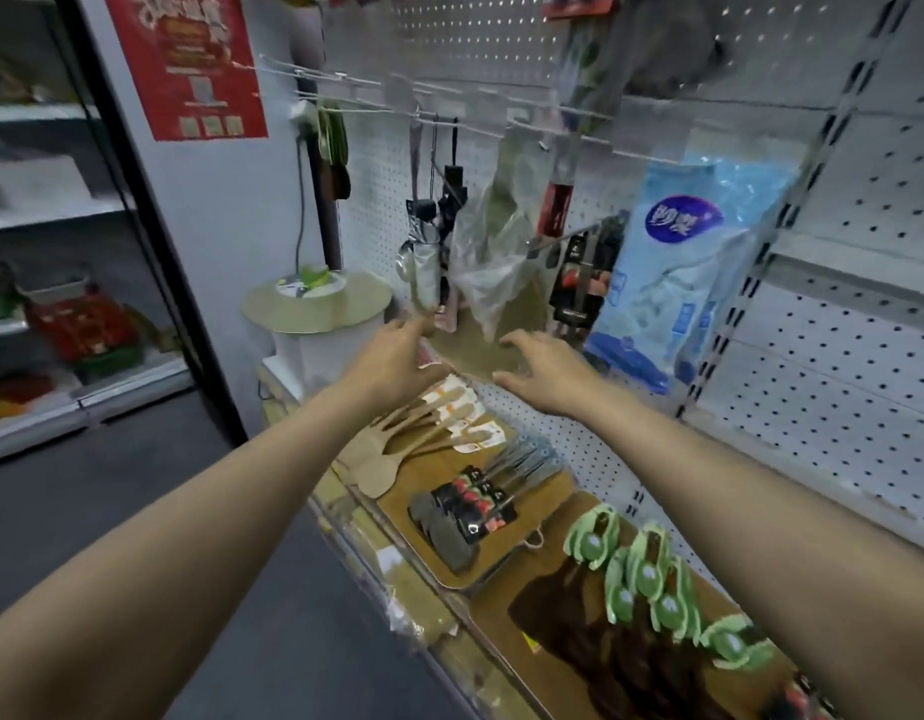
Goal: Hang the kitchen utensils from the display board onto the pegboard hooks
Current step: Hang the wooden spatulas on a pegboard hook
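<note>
Pale wooden spatulas (397,439) with white and orange card tags lie fanned at the far end of the brown display board (449,574), their flat blades pointing toward the shelf's front edge; just behind them on the same board lies a row of dark-headed utensils in black and red card sleeves (462,511), with a bundle of grey metal handles (522,459) beside them toward the pegboard (834,387). Nearer, along the right part of the shelf, green-handled tools (652,579) with dark brown heads overlap in a row that runs out of the bottom edge. The left hand (392,356) reaches forward above the spatulas with fingers straight and apart, gripping nothing, its fingertips blurred against the hanging items. The right hand (540,374) hovers beside it, fingers spread and loosely bent, also empty. On the wire hooks (434,116) above hang black-handled utensils (439,215), a crumpled clear plastic bag (493,246) and a blue packet (693,272); what the bag holds is too blurred to make out
</note>
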Available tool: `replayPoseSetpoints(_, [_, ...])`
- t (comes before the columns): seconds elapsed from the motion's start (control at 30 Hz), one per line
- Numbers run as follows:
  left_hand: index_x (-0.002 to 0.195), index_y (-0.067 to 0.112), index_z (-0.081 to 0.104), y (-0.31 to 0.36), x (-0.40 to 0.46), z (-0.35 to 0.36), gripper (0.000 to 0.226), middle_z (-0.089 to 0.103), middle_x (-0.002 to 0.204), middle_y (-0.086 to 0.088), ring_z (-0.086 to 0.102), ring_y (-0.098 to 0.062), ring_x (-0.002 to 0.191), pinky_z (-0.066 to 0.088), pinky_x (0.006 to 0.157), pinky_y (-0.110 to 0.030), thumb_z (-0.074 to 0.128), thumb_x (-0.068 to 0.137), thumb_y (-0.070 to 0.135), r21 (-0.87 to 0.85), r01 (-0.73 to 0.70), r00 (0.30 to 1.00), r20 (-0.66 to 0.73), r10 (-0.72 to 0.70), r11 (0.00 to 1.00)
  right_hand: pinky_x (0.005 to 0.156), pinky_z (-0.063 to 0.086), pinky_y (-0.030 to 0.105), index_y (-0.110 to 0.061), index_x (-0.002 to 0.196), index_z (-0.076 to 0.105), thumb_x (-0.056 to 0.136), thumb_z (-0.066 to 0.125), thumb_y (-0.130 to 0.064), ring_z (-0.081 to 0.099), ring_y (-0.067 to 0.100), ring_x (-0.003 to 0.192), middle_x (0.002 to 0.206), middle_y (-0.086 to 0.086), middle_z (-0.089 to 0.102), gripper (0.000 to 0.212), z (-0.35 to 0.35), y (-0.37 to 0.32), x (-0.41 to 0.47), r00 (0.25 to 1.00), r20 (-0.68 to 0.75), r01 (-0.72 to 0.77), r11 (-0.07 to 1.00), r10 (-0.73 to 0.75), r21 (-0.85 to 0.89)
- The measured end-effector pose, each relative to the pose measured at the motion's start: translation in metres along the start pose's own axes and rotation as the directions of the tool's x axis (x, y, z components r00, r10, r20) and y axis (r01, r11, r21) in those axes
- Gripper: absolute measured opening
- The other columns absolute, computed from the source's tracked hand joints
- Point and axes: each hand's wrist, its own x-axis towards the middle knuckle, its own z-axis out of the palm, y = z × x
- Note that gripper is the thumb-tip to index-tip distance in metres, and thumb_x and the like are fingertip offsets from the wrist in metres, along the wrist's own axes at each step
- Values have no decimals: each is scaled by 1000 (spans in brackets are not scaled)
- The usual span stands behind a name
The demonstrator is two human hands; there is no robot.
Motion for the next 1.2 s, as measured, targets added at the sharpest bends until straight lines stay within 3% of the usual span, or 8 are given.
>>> replayPoseSetpoints(0.13, [130,14,52,-65,46,22,52,58,128,-9,55,-26,115,38,82,-28,68,88,40,-35,102,993,56,-100,994,99,41,34,-13,143,48,96,62,-41,50,31,129,140,15,54,56,47,6,76,996,85,-46,997,40,67])
replayPoseSetpoints(0.43, [132,13,53,-205,144,124,48,58,131,-11,56,-28,118,47,97,-37,66,91,34,-102,209,933,319,-167,972,81,44,29,-10,119,66,96,63,-42,61,22,102,117,8,67,39,195,27,187,921,248,-364,889,300,277])
replayPoseSetpoints(0.57, [127,8,57,-260,191,182,45,62,127,-11,58,-27,116,45,94,-32,67,90,33,-160,220,880,459,-125,962,97,51,39,-14,113,72,95,65,-42,63,20,108,120,2,68,35,258,37,226,810,323,-585,720,490,374])
replayPoseSetpoints(0.73, [124,8,58,-314,227,242,39,62,120,-7,57,-24,111,36,80,-24,64,93,31,-181,217,794,605,-65,959,86,50,25,-13,108,72,99,61,-36,62,15,107,110,-3,66,27,325,39,262,616,411,-784,472,672,403])
replayPoseSetpoints(0.8, [120,7,60,-324,237,268,37,62,115,-7,57,-24,109,32,75,-23,65,92,32,-198,205,764,645,-30,959,88,55,31,-19,95,73,97,63,-34,66,21,106,104,0,70,18,354,40,271,551,429,-823,382,715,420])
replayPoseSetpoints(0.9, [110,8,64,-333,243,303,33,65,107,-7,60,-25,104,34,76,-25,68,89,33,-234,208,732,682,8,950,81,49,31,-21,73,64,97,61,-39,67,24,98,84,-2,66,30,388,40,283,487,477,-865,326,732,382])
replayPoseSetpoints(1.1, [109,8,66,-344,243,329,30,68,103,-3,61,-15,96,39,77,-19,72,87,28,-316,259,804,594,-22,913,55,42,26,-11,86,76,94,63,-45,66,21,82,76,1,67,37,423,41,313,394,492,-912,262,776,316])
replayPoseSetpoints(1.2, [108,10,66,-346,241,338,31,68,101,-2,60,-13,91,37,71,-11,73,86,29,-324,237,817,576,-8,916,60,44,29,-14,86,71,93,63,-46,66,23,84,82,3,67,35,431,41,323,380,485,-920,265,788,290])
